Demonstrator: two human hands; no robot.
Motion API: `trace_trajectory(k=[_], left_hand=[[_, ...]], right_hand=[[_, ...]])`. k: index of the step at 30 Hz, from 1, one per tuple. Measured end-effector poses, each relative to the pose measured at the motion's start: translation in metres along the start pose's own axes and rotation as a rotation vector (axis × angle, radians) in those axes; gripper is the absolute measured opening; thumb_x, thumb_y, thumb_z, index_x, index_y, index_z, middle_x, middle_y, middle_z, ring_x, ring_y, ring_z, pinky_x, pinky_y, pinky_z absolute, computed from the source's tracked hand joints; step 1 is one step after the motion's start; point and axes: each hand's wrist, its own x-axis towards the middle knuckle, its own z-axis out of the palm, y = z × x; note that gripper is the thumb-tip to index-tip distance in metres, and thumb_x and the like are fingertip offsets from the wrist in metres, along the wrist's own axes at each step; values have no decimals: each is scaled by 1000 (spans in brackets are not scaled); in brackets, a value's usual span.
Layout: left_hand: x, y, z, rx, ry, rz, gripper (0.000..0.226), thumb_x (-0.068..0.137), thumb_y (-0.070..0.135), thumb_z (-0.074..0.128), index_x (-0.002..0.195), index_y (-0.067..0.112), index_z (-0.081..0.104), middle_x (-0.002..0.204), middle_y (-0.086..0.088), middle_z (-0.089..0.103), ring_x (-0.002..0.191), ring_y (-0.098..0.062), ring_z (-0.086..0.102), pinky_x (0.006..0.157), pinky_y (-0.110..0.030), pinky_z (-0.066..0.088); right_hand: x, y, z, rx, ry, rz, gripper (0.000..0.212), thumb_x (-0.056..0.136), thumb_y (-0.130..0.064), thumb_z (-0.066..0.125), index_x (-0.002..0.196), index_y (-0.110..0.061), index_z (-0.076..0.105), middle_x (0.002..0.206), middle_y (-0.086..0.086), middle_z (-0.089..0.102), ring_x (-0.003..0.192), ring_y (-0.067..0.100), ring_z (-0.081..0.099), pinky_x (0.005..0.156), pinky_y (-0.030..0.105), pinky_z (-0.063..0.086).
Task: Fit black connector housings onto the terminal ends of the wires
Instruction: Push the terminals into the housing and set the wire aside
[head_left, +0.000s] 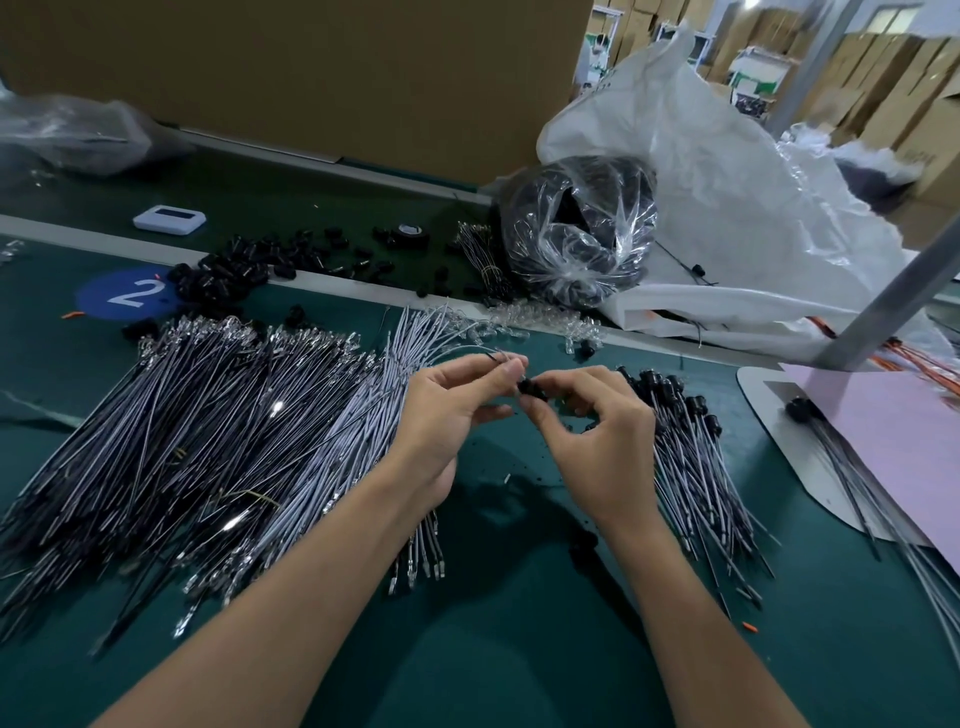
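- Head view: the left hand (457, 400) sat near the frame's centre, its thumb and fingertips pinching a thin wire (491, 356) by its end.
- The right hand (597, 415), just at 3 o'clock of the left, had its fingers curled and pinched a small black housing (530, 388). The housing lay between the two hands, touching both.
- I could not tell whether the terminal had entered the housing.
- A broad pile of bare wires (208, 426) spread on the green table (493, 649) at 9 o'clock of the hands.
- A smaller bunch of capped wires (696, 457) lay at 3 to 4 o'clock, just beside the right hand.
- Loose housings (228, 270) were heaped at 10 o'clock, beside a blue disc (124, 293) printed with a white "2".
- A white device (169, 219) lay at 11 o'clock; any writing on it was too small to read.
- A clear bag (576, 228) of black parts stood at 12 to 1 o'clock, against a white sack (727, 182).
- A pink sheet (893, 441) lay at 3 o'clock, at the frame's edge.
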Motion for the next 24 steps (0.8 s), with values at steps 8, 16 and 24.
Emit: trace_trajectory(k=[8, 16, 24], left_hand=[[7, 29, -25, -314, 241, 68, 7, 69, 14, 71, 68, 14, 78, 79, -2, 75, 76, -12, 70, 69, -21, 57], [11, 30, -35, -490, 297, 32, 17, 71, 17, 72, 87, 12, 70, 80, -1, 75, 74, -11, 71, 68, -20, 57], [9, 32, -35, -447, 311, 32, 17, 72, 17, 72, 88, 13, 71, 80, 0, 75, 75, -11, 71, 68, -21, 56]], right_hand=[[2, 3, -3, 30, 17, 106, 15, 78, -5, 79, 89, -13, 74, 114, -2, 69, 100, 16, 66, 84, 26, 54], [7, 6, -10, 230, 16, 309, 17, 78, -5, 80, 86, -18, 72, 102, -12, 71, 84, 9, 69, 78, 29, 58], [8, 5, -11, 532, 32, 447, 16, 80, -6, 76, 92, -13, 70, 89, 5, 75, 81, 16, 71, 69, 22, 54]])
